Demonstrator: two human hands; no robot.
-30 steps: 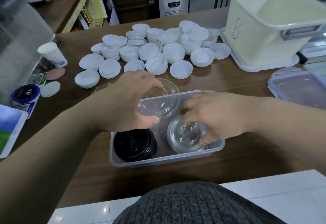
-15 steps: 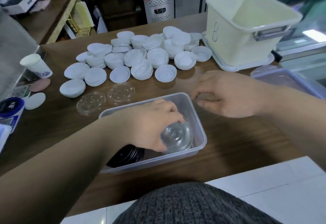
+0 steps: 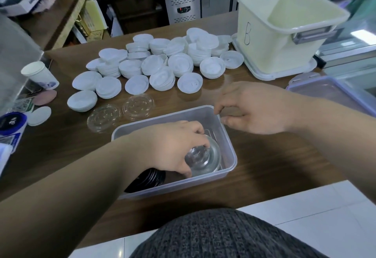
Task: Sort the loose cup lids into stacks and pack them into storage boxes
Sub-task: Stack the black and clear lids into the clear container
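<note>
Inside box (image 3: 183, 184) | left hand (image 3: 168, 146) now grasps clear lid stack (image 3: 207, 160) | right hand (image 3: 254, 109) withdrawn, fingers seemingly released

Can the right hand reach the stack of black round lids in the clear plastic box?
Probably not: the left hand, gripping clear dome lids, and its forearm lie over the stack of black round lids.

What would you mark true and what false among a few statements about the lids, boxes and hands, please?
1. The left hand grips clear dome lids inside the clear box. True.
2. The black lids lie outside that box. False: they are inside it.
3. Two flat clear lids lie on the table beside the box. True.
4. The cream bin marked B is full of white lids. False: no lids show in it; the white lids sit on the table.
</note>
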